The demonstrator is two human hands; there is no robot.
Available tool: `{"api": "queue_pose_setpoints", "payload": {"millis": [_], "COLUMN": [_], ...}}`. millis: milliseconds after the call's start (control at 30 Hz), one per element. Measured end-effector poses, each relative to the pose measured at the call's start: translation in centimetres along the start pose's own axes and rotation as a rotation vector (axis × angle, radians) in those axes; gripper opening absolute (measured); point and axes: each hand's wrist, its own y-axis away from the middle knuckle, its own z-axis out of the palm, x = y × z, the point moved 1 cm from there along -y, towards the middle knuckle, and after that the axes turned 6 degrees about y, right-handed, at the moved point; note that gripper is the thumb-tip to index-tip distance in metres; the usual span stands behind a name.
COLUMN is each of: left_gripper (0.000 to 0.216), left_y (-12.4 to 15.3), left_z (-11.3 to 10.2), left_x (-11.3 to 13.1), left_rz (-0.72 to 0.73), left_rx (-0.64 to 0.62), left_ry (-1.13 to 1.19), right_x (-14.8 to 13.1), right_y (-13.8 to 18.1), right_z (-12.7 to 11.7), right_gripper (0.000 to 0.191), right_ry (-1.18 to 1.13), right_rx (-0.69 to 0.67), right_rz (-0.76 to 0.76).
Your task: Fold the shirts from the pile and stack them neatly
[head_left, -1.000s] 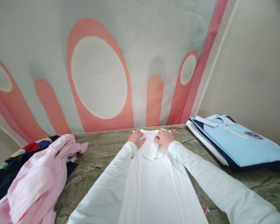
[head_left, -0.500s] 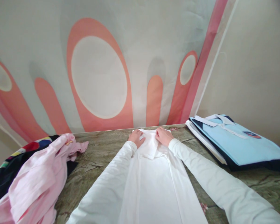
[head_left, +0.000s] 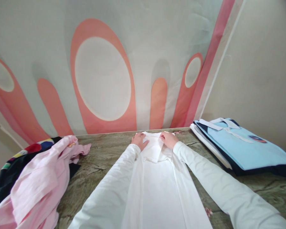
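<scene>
A white garment lies lengthwise in front of me, its sides folded inward. At its far end a flap of the cloth, which looks like the collar, is turned over. My left hand rests on the left side of that end, thumb apart from the fingers and pressed lightly to the cloth. On the right side, my right hand is closed, pinching the flap's edge between thumb and fingers. Some of its fingertips are hidden by the hand itself.
At the left lies a rumpled pink garment over a black one with coloured patches. A folded stack with a light blue garment on top sits at the right. The wood-patterned table meets a printed wall.
My right hand has shifted slightly to the right with the flap's edge. My left hand stays in place on the cloth. The view has turned very slightly.
</scene>
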Motion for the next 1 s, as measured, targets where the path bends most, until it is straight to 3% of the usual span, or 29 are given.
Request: {"api": "queue_pose_setpoints", "payload": {"millis": [300,500,667,833,1000], "left_gripper": [0.052,0.068,0.076,0.054,0.047], "left_y": [0.1,0.0,-0.1,-0.3,-0.4], "left_z": [0.5,0.7,0.8,-0.4,-1.4], "left_x": [-0.3,-0.8,-1.8,-3.0,-2.7], "left_rz": [-0.042,-0.141,-0.248,-0.314,-0.192], "left_rx": [-0.167,-0.209,-0.190,-0.124,-0.031], "left_ry": [-0.125,-0.155,-0.150,-0.118,-0.142], "right_x": [-0.5,-0.3,-0.3,-0.7,-2.5], "right_y": [0.6,0.8,1.1,1.3,1.5], "right_z": [0.3,0.4,0.3,-0.4,-0.2], "right_gripper": [0.020,0.020,0.019,0.018,0.029], "right_ry": [0.095,0.117,0.111,0.063,-0.075], "right_rx": [0.006,0.009,0.025,0.121,0.159], "right_rz": [0.034,0.048,0.032,-0.051,-0.289]}}
